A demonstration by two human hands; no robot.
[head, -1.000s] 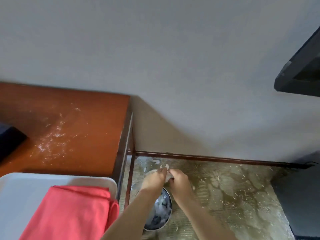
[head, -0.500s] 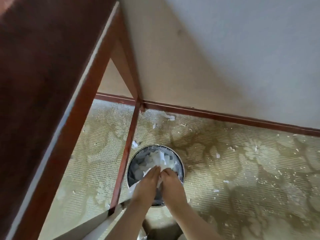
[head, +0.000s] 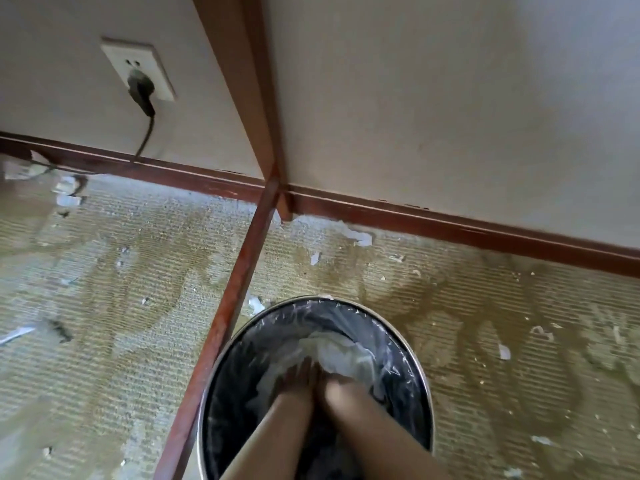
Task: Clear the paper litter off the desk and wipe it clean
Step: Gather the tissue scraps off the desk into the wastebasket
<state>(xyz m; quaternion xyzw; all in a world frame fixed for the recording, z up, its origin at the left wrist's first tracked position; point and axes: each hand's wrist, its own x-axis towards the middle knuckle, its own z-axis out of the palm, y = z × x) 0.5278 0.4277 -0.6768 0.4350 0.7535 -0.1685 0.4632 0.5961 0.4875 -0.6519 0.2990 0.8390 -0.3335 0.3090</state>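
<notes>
both hands reach down inside the waste bin (head: 417, 362), a round metal-rimmed bin lined with a clear plastic bag (head: 388, 344), which stands on the patterned carpet (head: 519, 341) just beside the desk leg (head: 242, 278). the left hand (head: 298, 379) and right hand (head: 341, 384) lie side by side, touching, on the crumpled white paper litter (head: 341, 355) heaped in the bin; blur hides whether the fingers are curled round paper or pressing flat, so the grasp cannot be told. the step in hand appears to be packing the gathered litter down. to do it well, the pressure should go straight down at the middle of the heap, clear of the liner's wall, so that the thin bag is not dragged off the rim or torn; the hands should come out slowly so that no scraps cling and spill. loose paper scraps (head: 360, 237) already dot the carpet near the skirting board (head: 450, 220). a wall socket (head: 136, 67) with a dark plug (head: 142, 93) sits under the desk. compared with half a second ago, the camera is lower and closer, the bin fills more of the view, the hands are deeper in it, and the socket has come into view. the desk top is out of view, and wiping appears not yet done.
</notes>
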